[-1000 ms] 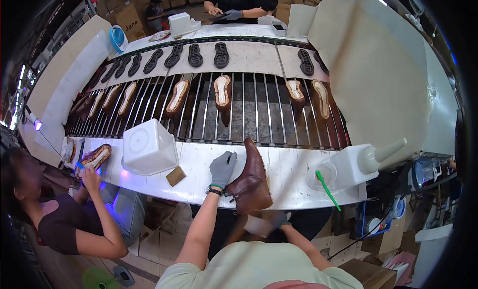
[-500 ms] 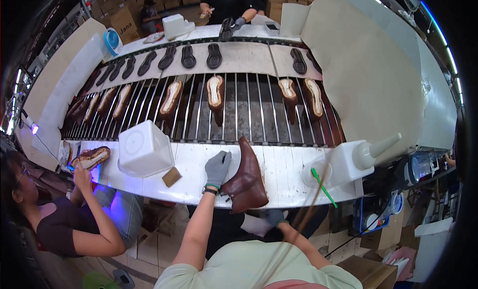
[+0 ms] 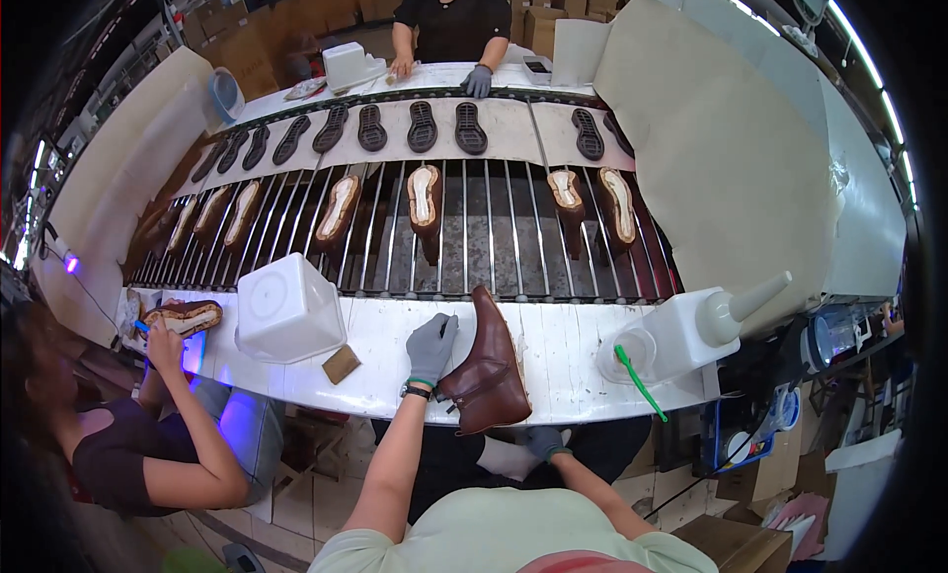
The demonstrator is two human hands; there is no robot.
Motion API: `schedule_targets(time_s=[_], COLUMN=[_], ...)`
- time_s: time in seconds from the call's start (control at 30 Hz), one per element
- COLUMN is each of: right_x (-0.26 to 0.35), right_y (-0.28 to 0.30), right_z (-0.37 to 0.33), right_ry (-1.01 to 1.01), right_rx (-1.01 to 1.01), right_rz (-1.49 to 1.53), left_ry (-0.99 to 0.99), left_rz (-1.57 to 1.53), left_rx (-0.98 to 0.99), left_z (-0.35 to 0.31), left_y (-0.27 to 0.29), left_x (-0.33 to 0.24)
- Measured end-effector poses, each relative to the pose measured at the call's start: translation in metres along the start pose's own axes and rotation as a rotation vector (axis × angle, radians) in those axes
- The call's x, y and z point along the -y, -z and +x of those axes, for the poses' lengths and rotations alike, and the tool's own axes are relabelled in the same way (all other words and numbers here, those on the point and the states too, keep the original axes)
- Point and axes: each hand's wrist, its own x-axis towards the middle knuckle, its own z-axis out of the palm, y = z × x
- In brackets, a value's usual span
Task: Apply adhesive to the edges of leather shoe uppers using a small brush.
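A brown leather ankle boot [image 3: 491, 366] lies on its side on the white worktop [image 3: 563, 341], toe toward the rollers and shaft toward me. Just left of it, my left hand [image 3: 432, 348] in a grey glove rests on the worktop, fingers curled together; anything inside them is too small to make out. Below the table edge, by my lap, is my right hand [image 3: 546, 442], also gloved. Its fingers are partly hidden, beside a pale patch of cloth [image 3: 509, 457].
Upturned brown boots [image 3: 425, 200] stand along the metal rollers [image 3: 504, 227], behind them a row of black soles [image 3: 422, 126]. A white container [image 3: 288, 311], a small brown block [image 3: 341, 365] and a white nozzle bottle [image 3: 681, 328] with a green-handled brush [image 3: 640, 380] occupy my worktop. Co-workers are opposite and left.
The person opposite has laid a black sole down in the row and now rests a gloved hand on the far ledge. The person at left now holds a blue tool against a shoe.
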Motion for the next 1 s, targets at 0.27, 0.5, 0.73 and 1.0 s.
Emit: schedule_targets(time_s=[0.27,0.5,0.73,1.0], right_x=[0.001,-0.009,-0.001,-0.01], right_y=[-0.002,-0.009,-0.001,-0.013], right_z=[-0.006,-0.001,0.004,0.001], right_ry=[-0.019,-0.081,-0.065,-0.002], right_rx=[0.072,0.058,0.108,-0.089], right_rz=[-0.085,-0.08,-0.085,-0.027], left_ry=[-0.025,-0.007,-0.005,-0.009], left_rz=[0.001,-0.033,0.031,-0.054], left_rx=[-0.028,0.008,0.02,0.009], left_z=[-0.007,-0.005,-0.001,-0.001], left_y=[-0.004,-0.006,-0.005,-0.007], left_x=[0.004,-0.003,0.009,0.003])
